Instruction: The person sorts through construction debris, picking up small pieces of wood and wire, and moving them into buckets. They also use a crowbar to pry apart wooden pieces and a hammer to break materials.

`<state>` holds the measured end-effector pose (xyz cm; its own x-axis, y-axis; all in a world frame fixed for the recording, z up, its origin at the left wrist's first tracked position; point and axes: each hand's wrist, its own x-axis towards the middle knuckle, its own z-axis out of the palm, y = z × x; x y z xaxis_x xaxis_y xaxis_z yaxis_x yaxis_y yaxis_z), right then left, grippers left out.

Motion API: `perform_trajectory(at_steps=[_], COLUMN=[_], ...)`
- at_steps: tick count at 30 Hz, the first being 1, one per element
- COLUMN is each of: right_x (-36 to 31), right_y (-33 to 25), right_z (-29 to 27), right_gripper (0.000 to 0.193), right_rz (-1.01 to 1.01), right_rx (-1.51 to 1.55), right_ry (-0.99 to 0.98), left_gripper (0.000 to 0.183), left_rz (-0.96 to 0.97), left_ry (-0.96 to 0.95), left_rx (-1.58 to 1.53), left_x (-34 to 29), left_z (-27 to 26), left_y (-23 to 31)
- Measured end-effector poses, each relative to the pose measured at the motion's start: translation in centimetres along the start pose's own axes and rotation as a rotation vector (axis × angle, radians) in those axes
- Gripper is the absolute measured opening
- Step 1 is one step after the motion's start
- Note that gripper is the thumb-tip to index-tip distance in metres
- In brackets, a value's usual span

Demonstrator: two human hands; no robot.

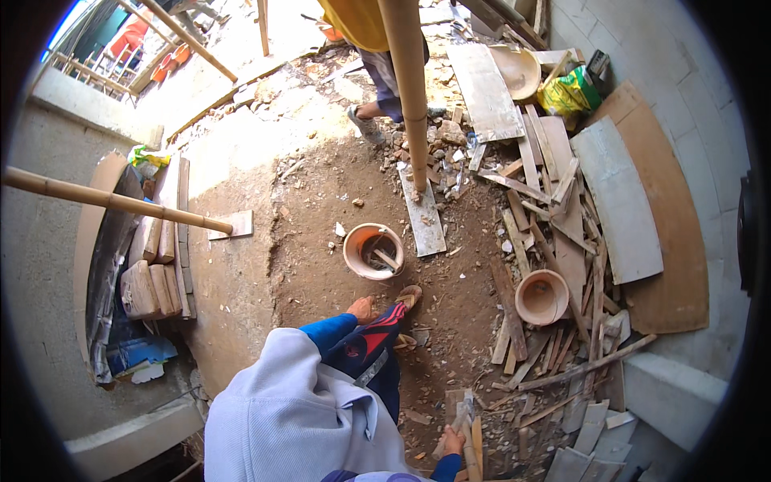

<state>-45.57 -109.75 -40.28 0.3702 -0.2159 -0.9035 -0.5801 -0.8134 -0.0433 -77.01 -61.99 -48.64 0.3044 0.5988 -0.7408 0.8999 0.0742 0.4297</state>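
Right hand (452, 440) low in front of me, fingers closed round some wood strips (462, 413), more scrap lying right beside it; left hand (363, 309) by the bent knee, fingers curled in, can't tell from here whether it has hold of anything; wood strips sit at the near edge of the dirt floor (321, 201), on the person's right.

Orange bucket (348, 257) stands upright just past the sandalled foot (410, 297), a stick (385, 259) slanting inside; second bucket (520, 299) over to the right, among the scrap wood pile (554, 217); white board (618, 201) overlaps a brown sheet (679, 233) beside that pile, yellow-green bag (569, 92) further back.

Bamboo pole (408, 88) rises from a narrow plank (427, 225) beyond the bucket; another pole (120, 201) comes in from the left, its end on a small square board (242, 222); wrapped blocks (140, 291) are stacked below it, near the left wall; a co-worker's leg (384, 76) shows behind the upright pole, shoe (367, 126) on the ground beside rubble (450, 149).
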Motion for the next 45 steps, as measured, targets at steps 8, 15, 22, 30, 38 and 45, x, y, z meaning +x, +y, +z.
perform_trajectory(at_steps=[8, 15, 22, 30, 38, 45], right_x=[-4.4, 0.6, 6.9, 16.0, 13.1, 15.4], right_y=[-13.9, -23.8, -32.6, -38.2, -35.7, -32.2], right_z=[-1.5, -8.8, -11.4, -16.1, -16.4, -17.3], right_gripper=[0.031, 0.060, 0.060, 0.048, 0.067, 0.073], right_rz=[-0.372, -0.286, -0.483, -0.811, -0.634, -0.511], right_rx=[-0.384, -0.870, -0.945, -1.215, -1.003, -1.065], right_ry=[0.058, 0.089, -0.015, -0.239, -0.080, -0.164], left_gripper=[0.048, 0.043, 0.036, 0.025, 0.030, 0.035], left_rz=[-0.264, -0.084, -0.272, -0.549, -0.364, -0.202], left_ry=[0.019, 0.302, 0.527, 0.307, 0.322, 0.306], left_rx=[-0.053, -0.572, -0.698, -1.096, -0.437, -0.560], left_x=[3.3, 2.8, -0.1, -11.6, -21.5, -18.5], left_z=[1.8, -5.3, 4.5, 19.3, 26.1, 22.4], left_y=[-1.4, 10.2, 8.3, 12.9, 13.6, 11.0])
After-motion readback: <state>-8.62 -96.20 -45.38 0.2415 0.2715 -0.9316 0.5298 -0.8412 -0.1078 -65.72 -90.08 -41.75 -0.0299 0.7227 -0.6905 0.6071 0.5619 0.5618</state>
